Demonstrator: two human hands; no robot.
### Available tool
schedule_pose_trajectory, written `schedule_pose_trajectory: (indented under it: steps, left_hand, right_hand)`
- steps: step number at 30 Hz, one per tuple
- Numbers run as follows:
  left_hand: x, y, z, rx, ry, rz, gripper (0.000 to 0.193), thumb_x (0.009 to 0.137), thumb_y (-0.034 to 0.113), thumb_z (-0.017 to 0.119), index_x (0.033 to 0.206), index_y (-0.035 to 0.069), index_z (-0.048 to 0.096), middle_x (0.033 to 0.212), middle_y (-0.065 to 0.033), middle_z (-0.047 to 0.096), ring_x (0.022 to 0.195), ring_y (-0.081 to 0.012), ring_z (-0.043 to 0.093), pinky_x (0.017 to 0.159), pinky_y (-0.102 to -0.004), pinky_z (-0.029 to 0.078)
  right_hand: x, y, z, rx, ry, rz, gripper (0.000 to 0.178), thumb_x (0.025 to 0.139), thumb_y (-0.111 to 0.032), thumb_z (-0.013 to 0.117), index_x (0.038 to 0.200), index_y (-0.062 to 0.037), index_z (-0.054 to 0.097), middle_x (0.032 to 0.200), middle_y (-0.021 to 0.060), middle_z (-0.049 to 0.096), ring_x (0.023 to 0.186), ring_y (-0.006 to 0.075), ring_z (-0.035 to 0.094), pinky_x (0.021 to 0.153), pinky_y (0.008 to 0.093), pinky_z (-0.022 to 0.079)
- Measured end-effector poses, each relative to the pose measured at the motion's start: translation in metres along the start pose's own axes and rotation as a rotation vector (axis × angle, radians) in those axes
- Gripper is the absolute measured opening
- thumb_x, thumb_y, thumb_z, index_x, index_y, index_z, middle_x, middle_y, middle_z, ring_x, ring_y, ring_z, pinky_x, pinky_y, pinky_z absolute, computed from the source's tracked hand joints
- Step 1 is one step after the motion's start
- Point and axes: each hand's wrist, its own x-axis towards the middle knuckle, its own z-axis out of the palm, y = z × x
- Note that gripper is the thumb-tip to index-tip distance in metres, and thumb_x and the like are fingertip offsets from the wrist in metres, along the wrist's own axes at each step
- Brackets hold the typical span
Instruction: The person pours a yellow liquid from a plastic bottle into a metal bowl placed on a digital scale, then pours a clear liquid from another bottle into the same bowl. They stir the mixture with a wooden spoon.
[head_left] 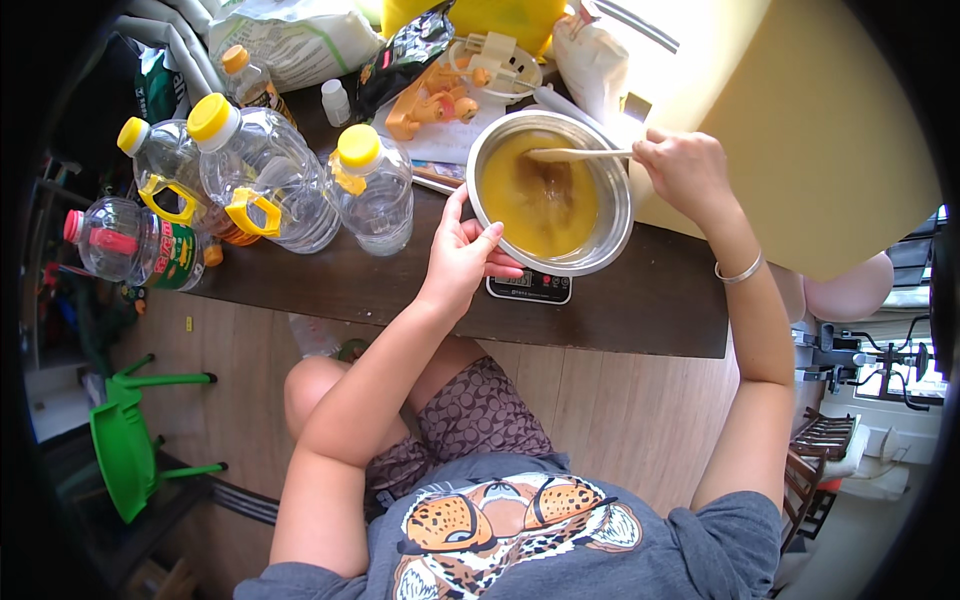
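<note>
A round metal bowl point(618, 222) holds a yellow liquid point(520, 215) with a brown patch in its middle. Gripping the near left side of the bowl, my left hand point(463, 250) has its thumb at the rim and its fingers along the outside. My right hand point(686, 170) is closed on the handle of a pale spoon or spatula point(580, 154), which reaches over the right rim. Its tip dips into the liquid, so its shape there is partly hidden. Under the bowl's near edge shows a black digital scale point(530, 289); the bowl covers most of it.
Several clear plastic bottles with yellow caps point(270, 175) crowd the left of the dark table point(640, 315). Behind the bowl lie an orange plastic piece point(425, 105), a white hand mixer point(495, 60) and bags. A beige board point(820, 130) rises at right. A green stool point(125, 450) stands at lower left.
</note>
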Motion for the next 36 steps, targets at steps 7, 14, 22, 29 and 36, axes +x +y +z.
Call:
schedule_pose_trajectory:
  steps: [7,14,22,29,36]
  left_hand:
    - [0.0,-0.001,0.001,0.0,-0.001,0.006,0.06,0.096,0.005,0.05,0.146,0.012,0.016,0.1,-0.0153,0.065,0.069,-0.0238,0.069,0.059,-0.0333,0.061]
    - [-0.001,0.0,0.002,-0.007,0.016,0.011,0.06,0.096,0.005,0.05,0.146,0.012,0.017,0.099,-0.0152,0.065,0.069,-0.024,0.069,0.059,-0.0335,0.061]
    - [-0.001,0.0,0.004,-0.016,0.013,0.012,0.06,0.096,0.005,0.05,0.146,0.011,0.016,0.097,-0.0143,0.065,0.068,-0.0233,0.069,0.059,-0.0337,0.061]
    - [0.0,0.0,0.002,-0.003,0.023,0.011,0.059,0.096,0.005,0.049,0.146,0.011,0.017,0.098,-0.0146,0.065,0.068,-0.0234,0.069,0.058,-0.0333,0.061]
    - [0.0,0.0,0.002,-0.006,-0.005,0.006,0.059,0.096,0.004,0.049,0.145,0.012,0.017,0.099,-0.0152,0.065,0.069,-0.0239,0.069,0.058,-0.0332,0.061]
  right_hand:
    - [-0.016,-0.007,0.013,-0.102,0.089,-0.097,0.007,0.083,-0.016,0.059,0.079,-0.0155,0.065,0.07,-0.0001,0.056,0.06,0.0169,0.061,0.054,0.0319,0.046]
    - [-0.044,-0.025,-0.013,-0.005,-0.017,-0.144,0.011,0.082,-0.01,0.059,0.076,-0.0129,0.067,0.069,-0.0004,0.058,0.06,0.0162,0.06,0.055,0.0304,0.044]
    - [-0.06,-0.025,-0.036,0.143,-0.04,-0.19,0.011,0.08,-0.015,0.062,0.07,-0.0143,0.066,0.065,0.0005,0.057,0.059,0.018,0.06,0.054,0.0319,0.045]
    - [-0.037,0.009,-0.041,0.218,-0.119,-0.228,0.012,0.075,-0.017,0.066,0.063,-0.0139,0.066,0.066,0.0002,0.06,0.06,0.0215,0.062,0.056,0.0329,0.048]
    - [-0.01,0.022,-0.015,0.044,-0.039,-0.198,0.008,0.077,-0.015,0.065,0.07,-0.0154,0.068,0.068,-0.003,0.061,0.061,0.0176,0.062,0.059,0.0311,0.048]
